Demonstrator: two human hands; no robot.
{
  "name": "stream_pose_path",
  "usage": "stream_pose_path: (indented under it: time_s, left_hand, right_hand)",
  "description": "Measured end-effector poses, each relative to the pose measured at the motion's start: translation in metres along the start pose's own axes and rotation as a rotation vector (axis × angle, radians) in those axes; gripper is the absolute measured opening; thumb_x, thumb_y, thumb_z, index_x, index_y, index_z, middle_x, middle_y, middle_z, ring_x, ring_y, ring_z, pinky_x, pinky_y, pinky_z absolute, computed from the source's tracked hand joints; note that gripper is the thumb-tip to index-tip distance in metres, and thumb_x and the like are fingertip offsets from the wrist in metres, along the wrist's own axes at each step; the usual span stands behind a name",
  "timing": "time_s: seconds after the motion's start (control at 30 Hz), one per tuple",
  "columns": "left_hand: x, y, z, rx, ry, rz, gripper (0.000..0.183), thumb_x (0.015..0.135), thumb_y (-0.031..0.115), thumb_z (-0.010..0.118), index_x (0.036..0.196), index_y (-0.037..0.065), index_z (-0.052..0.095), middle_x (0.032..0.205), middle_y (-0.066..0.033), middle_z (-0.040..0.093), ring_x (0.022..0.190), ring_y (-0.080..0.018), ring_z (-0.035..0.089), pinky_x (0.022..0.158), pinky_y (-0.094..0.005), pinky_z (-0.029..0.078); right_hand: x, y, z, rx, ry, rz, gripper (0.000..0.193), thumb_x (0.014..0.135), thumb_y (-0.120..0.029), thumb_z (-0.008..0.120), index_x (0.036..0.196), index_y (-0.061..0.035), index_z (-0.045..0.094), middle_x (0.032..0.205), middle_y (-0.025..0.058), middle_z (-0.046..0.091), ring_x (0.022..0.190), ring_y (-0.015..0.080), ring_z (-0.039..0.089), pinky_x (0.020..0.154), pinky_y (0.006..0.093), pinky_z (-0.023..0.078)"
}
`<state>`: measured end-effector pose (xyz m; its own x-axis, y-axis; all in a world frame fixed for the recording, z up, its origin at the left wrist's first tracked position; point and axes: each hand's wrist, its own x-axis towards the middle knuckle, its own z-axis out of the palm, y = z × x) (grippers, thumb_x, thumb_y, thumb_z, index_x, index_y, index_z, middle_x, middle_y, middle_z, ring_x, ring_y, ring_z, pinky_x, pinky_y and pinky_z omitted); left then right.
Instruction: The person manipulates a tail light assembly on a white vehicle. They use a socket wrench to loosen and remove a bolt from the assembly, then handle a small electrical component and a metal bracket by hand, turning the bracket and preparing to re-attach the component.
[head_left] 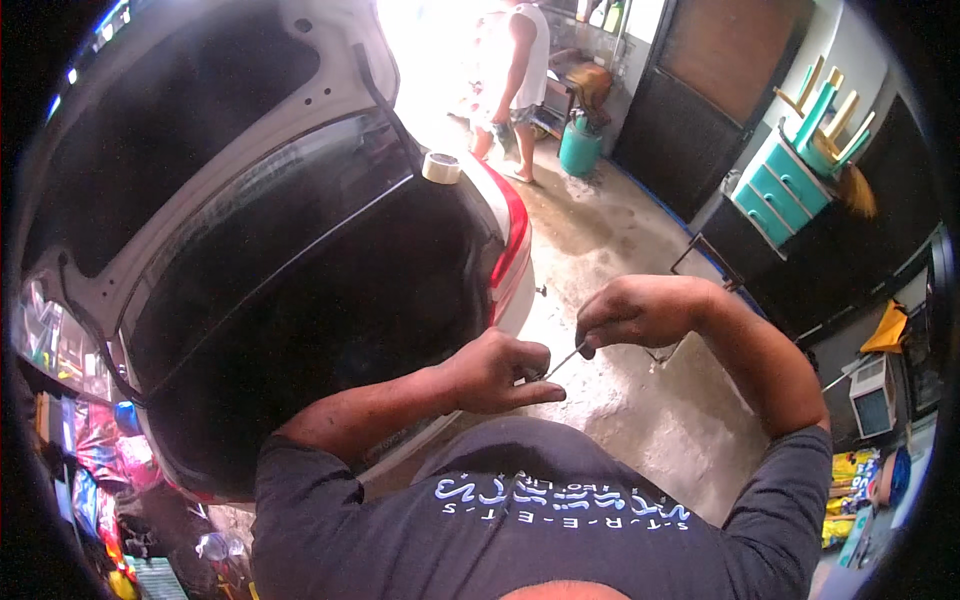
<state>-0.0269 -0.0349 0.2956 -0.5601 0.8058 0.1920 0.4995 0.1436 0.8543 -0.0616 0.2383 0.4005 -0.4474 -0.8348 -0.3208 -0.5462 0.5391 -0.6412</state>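
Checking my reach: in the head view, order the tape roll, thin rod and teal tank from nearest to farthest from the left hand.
From the left hand:
1. Thin rod: held, on its right side.
2. Tape roll: ahead, slightly left.
3. Teal tank: far ahead, slightly right.

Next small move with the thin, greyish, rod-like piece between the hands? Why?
Probably hold the bare left hand steady and shift the bare right hand slightly along the thin, greyish, rod-like piece: both hands appear to pinch it, and its middle is exposed between them, so one could anchor while the other adjusts.
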Motion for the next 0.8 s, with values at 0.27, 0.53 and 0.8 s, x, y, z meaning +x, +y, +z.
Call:
stream_pose_path:
  time_s: [0.27,0.53,0.8]
  left_hand:
    - [0.051,0.006,-0.024,-0.597,0.789,-0.100,0.041,0.107,0.032,0.066,0.074,0.007,0.066,0.067,0.0110,0.047,0.064,-0.0018,0.042,0.054,-0.0280,0.034]
    - [0.109,-0.093,-0.034,0.318,1.103,-0.062,0.035,0.107,0.038,0.062,0.084,0.012,0.068,0.066,-0.0059,0.059,0.055,-0.0089,0.058,0.051,-0.0346,0.048]
    - [0.087,-0.121,-0.019,1.084,0.485,0.009,0.017,0.105,0.027,0.058,0.094,0.015,0.064,0.074,-0.0067,0.064,0.063,-0.0272,0.073,0.053,-0.0418,0.058]
  right_hand:
    - [0.085,0.043,0.115,1.379,0.752,-0.322,0.031,0.109,-0.034,0.057,0.096,-0.0066,0.058,0.083,0.0024,0.053,0.077,0.0185,0.052,0.079,0.0410,0.047]
    - [0.137,0.035,0.131,0.888,1.113,-0.022,0.042,0.114,-0.034,0.044,0.090,-0.0048,0.061,0.073,0.0005,0.052,0.066,0.0102,0.043,0.061,0.0284,0.037]
    - [0.078,0.034,0.091,0.168,0.999,0.451,0.032,0.091,-0.009,0.053,0.116,0.0054,0.068,0.111,0.0325,0.071,0.108,0.0437,0.069,0.101,0.0469,0.052]
